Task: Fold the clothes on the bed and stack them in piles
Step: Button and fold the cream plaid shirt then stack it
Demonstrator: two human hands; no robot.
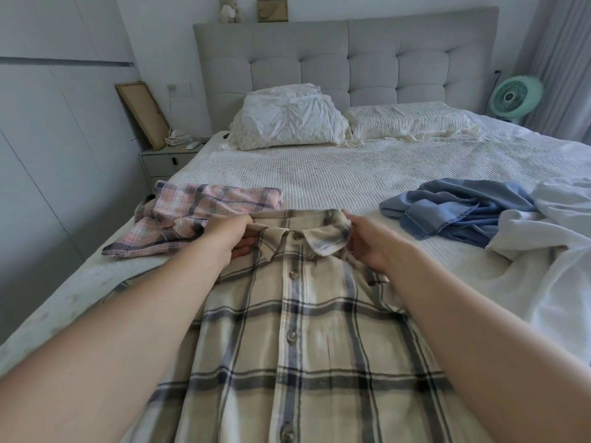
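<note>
- Bedroom; a wide bed [319, 174] with a ribbed white cover is seen below a grey padded headboard [367, 62].
- Two pillows [287, 123] are propped against the headboard; a nightstand [166, 161] is set at the bed's left, a green fan [515, 97] at far right.
- A cream plaid shirt [303, 330] is laid flat, buttoned, front up on the near part of the bed, collar pointed toward the headboard.
- The shirt's left shoulder, beside the collar, is pinched by the left hand [230, 235]; fingers are curled under the fabric edge, thumb on top.
- The collar's right side is pinched by the right hand [371, 244]; fingers are curled round the cloth.
- A pink plaid garment [198, 212] is left crumpled at the bed's left side, just beyond the left hand, touching the shirt's shoulder edge.
- A blue garment [454, 209] is bunched on the right side, well apart from the shirt.
- White cloth [550, 251] is heaped at the right edge, touching the blue garment.
</note>
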